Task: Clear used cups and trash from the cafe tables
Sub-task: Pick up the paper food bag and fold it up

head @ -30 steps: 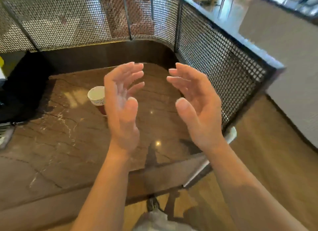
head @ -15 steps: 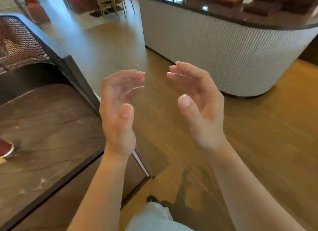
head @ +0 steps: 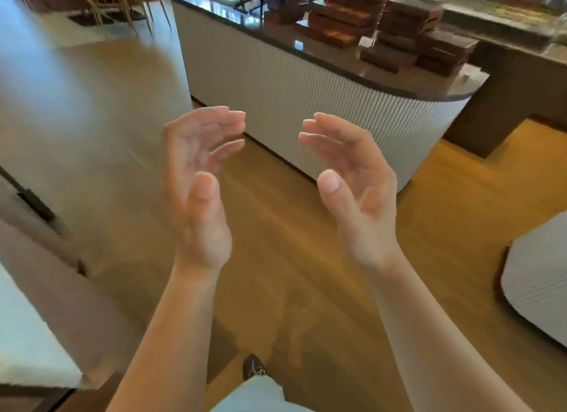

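Mid-frame: left hand (head: 199, 178) and right hand (head: 352, 178) raised, palms facing, grips released, empty; no cup visible; counter (head: 337, 83) behind.

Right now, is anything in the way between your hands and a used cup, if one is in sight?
No cup or trash shows in this view, so no path can be judged. The left hand and right hand are open and empty, apart above the wooden floor. The ribbed white counter stands ahead of them.
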A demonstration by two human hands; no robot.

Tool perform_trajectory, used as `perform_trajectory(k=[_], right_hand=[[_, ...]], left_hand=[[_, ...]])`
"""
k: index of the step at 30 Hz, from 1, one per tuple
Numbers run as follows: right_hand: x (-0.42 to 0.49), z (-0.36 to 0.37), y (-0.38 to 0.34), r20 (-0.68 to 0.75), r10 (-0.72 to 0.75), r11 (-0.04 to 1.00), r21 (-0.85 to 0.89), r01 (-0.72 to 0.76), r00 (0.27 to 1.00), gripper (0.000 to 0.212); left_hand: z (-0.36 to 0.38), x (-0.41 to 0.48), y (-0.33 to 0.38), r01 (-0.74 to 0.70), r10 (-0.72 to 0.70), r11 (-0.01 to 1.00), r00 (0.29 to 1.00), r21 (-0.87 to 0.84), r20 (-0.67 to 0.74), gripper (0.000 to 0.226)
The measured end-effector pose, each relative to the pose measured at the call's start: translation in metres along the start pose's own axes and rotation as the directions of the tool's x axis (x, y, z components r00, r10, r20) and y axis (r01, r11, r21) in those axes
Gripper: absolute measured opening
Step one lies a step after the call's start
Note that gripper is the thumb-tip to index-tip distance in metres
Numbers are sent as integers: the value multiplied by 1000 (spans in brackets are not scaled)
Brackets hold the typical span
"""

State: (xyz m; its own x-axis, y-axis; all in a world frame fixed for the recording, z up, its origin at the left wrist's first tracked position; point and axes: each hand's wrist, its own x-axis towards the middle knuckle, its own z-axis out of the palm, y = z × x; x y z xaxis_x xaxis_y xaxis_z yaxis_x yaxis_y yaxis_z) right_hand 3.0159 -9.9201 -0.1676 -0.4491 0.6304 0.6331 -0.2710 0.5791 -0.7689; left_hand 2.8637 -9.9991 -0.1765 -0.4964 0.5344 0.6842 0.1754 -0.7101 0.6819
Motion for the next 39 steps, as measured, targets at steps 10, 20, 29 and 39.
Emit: perform_trajectory(k=[10, 20, 29, 39], right_hand=[[155, 16, 98, 70, -80, 996, 40, 78, 994, 72], [303, 30, 239, 153, -135, 971, 219, 99, 979, 73], [482, 29, 335, 246, -233, 933, 330, 145, 941, 73], [629, 132, 457, 345, -245, 913, 395, 97, 906, 74]], left_hand=[[-20, 143, -91, -44, 47, 996, 998, 74, -45, 70], [-38, 260, -204, -33, 57, 967, 995, 253, -87, 72], [-26, 410, -300, -110, 181, 913, 972, 392, -148, 68], [-126, 534, -414, -88, 211, 860, 958, 503, -193, 72]])
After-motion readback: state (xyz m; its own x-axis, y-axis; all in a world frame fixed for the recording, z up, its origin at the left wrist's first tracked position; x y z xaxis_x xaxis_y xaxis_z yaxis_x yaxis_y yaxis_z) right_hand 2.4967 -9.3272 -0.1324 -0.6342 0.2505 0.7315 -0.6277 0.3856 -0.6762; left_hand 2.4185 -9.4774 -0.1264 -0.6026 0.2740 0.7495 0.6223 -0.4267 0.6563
